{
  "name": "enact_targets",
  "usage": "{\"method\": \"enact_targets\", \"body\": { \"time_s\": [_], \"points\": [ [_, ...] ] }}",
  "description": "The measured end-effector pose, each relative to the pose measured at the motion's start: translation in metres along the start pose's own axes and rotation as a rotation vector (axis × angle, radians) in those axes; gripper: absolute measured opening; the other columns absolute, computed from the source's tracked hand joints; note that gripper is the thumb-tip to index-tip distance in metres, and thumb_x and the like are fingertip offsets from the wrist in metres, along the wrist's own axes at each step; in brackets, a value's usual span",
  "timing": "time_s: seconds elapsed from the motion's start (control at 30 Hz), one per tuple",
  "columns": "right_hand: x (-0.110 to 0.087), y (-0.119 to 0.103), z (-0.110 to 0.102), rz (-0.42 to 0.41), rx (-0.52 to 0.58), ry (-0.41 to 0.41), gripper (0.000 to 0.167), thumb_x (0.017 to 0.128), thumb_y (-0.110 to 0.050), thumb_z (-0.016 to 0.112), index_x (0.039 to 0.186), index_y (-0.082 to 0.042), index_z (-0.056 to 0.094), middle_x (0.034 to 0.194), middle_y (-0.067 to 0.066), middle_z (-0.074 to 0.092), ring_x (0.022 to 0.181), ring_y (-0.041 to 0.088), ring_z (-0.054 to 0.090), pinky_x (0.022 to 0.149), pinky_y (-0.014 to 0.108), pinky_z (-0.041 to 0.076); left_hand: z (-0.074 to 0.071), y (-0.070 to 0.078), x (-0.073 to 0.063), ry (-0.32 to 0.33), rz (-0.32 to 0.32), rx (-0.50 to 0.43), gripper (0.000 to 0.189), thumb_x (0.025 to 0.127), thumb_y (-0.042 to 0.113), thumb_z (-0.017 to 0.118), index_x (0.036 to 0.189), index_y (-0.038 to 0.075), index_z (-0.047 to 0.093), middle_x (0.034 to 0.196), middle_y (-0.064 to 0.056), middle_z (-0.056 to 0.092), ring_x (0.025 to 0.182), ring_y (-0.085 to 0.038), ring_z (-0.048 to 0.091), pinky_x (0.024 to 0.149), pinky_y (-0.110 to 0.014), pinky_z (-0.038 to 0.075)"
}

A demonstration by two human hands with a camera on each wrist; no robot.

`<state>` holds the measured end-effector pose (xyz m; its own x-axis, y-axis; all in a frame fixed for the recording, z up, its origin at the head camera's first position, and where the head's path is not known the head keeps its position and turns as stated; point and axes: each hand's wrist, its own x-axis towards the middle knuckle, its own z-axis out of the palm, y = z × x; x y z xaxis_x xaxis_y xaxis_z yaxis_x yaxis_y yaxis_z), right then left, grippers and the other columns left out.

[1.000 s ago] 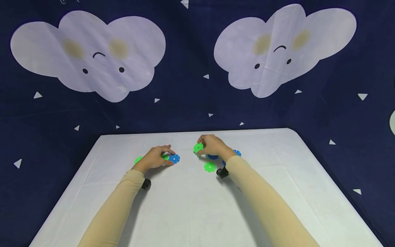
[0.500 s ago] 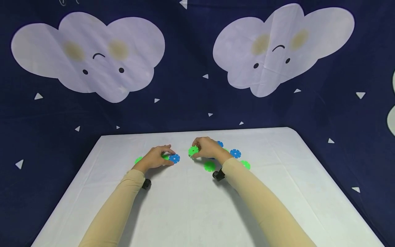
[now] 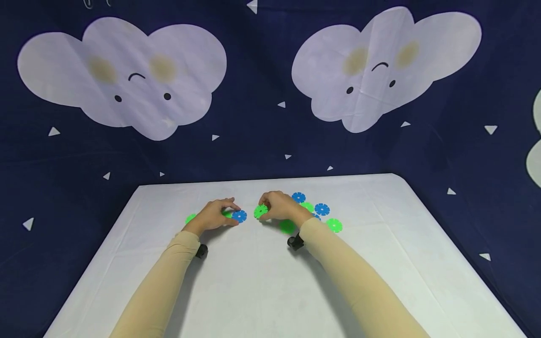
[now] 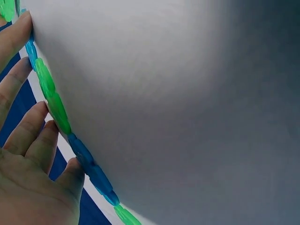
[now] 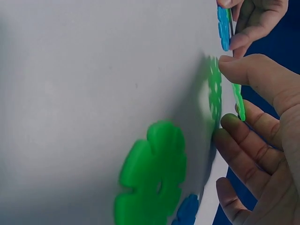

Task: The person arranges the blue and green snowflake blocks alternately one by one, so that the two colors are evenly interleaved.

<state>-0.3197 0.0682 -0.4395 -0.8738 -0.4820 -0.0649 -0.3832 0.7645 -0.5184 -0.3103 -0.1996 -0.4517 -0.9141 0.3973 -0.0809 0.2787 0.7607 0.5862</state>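
My left hand [image 3: 215,214] pinches a blue notched flower disc [image 3: 239,216] between thumb and fingertips, low over the table. A green disc [image 3: 227,214] adjoins it, partly under the hand, and another green disc [image 3: 190,218] shows past the wrist. The left wrist view shows them end to end in a row, with a second blue disc [image 4: 91,168] hidden from the head view by the hand. My right hand [image 3: 279,205] holds a green disc [image 3: 260,211] by its edge, tilted, a short gap right of the blue one. A green edge [image 5: 239,101] shows between its thumb and fingers.
Around the right wrist lie loose discs: a blue one [image 3: 298,197] at the back, a green one [image 3: 307,207], another blue one [image 3: 322,209], and green ones [image 3: 334,225] nearer. The white table [image 3: 253,281] ends at a dark blue cloth [image 3: 253,155] with clouds.
My right hand has moved left and slightly nearer with the green disc, closing toward the blue one. More loose discs show behind it. The left hand stays in place.
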Motion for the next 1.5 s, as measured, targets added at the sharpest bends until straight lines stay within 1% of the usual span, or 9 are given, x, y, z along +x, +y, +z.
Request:
{"method": "enact_targets", "body": {
  "time_s": [0.27,0.57,0.83,1.0,1.2,1.3,1.5],
  "points": [
    [0.002,-0.005,0.006,-0.011,-0.029,-0.019,0.049,0.086,-0.035,0.092,0.126,-0.012,0.074,0.118,0.003,0.076,0.112,0.02,0.069,0.103,0.045,0.058,0.0,0.0,0.001,0.0,-0.009,0.01,0.046,0.089,0.025,0.09,0.132,0.014,0.076,0.168,-0.019,0.044,0.159,-0.047,0.037,0.13,-0.067,0.028],
    [0.006,-0.006,0.014,0.012,-0.065,-0.013,0.049,0.086,-0.038,0.092,0.126,-0.015,0.075,0.116,0.0,0.074,0.112,0.018,0.067,0.11,0.058,0.051,0.001,0.0,0.003,-0.005,-0.007,0.002,0.046,0.089,0.026,0.089,0.131,0.014,0.076,0.168,-0.02,0.044,0.158,-0.047,0.037,0.129,-0.067,0.028],
    [0.007,-0.007,0.016,0.018,-0.082,-0.001,0.05,0.086,-0.04,0.092,0.127,-0.016,0.075,0.117,-0.001,0.074,0.113,0.018,0.067,0.106,0.054,0.052,0.001,0.002,0.003,-0.011,-0.007,0.001,0.046,0.089,0.025,0.089,0.132,0.014,0.076,0.168,-0.02,0.044,0.157,-0.047,0.039,0.129,-0.066,0.03],
    [0.006,-0.011,0.016,0.024,-0.07,-0.004,0.05,0.086,-0.038,0.092,0.127,-0.015,0.075,0.12,0.001,0.075,0.116,0.02,0.068,0.108,0.055,0.051,0.0,0.002,0.003,-0.023,-0.003,-0.006,0.047,0.089,0.025,0.09,0.132,0.013,0.076,0.168,-0.021,0.043,0.159,-0.047,0.036,0.13,-0.066,0.028],
    [0.008,-0.014,0.015,0.025,-0.065,0.005,0.05,0.086,-0.037,0.093,0.127,-0.015,0.076,0.118,0.001,0.074,0.114,0.019,0.067,0.107,0.054,0.051,-0.003,0.002,0.003,-0.021,-0.001,0.008,0.046,0.089,0.025,0.089,0.131,0.013,0.076,0.169,-0.021,0.043,0.159,-0.048,0.036,0.13,-0.067,0.028],
    [0.008,-0.015,0.016,0.031,-0.064,0.003,0.05,0.086,-0.037,0.093,0.127,-0.015,0.076,0.119,0.001,0.074,0.115,0.019,0.067,0.108,0.054,0.05,-0.004,0.002,0.003,-0.028,-0.003,0.011,0.046,0.089,0.025,0.089,0.131,0.013,0.076,0.169,-0.021,0.042,0.159,-0.048,0.034,0.13,-0.067,0.027],
    [0.007,-0.016,0.017,0.036,-0.065,-0.005,0.05,0.086,-0.037,0.093,0.127,-0.015,0.076,0.115,0.0,0.073,0.11,0.018,0.065,0.108,0.054,0.05,-0.003,0.002,0.002,-0.036,-0.002,0.011,0.045,0.089,0.025,0.089,0.13,0.014,0.076,0.169,-0.021,0.042,0.16,-0.048,0.033,0.13,-0.067,0.026]
  ]
}}
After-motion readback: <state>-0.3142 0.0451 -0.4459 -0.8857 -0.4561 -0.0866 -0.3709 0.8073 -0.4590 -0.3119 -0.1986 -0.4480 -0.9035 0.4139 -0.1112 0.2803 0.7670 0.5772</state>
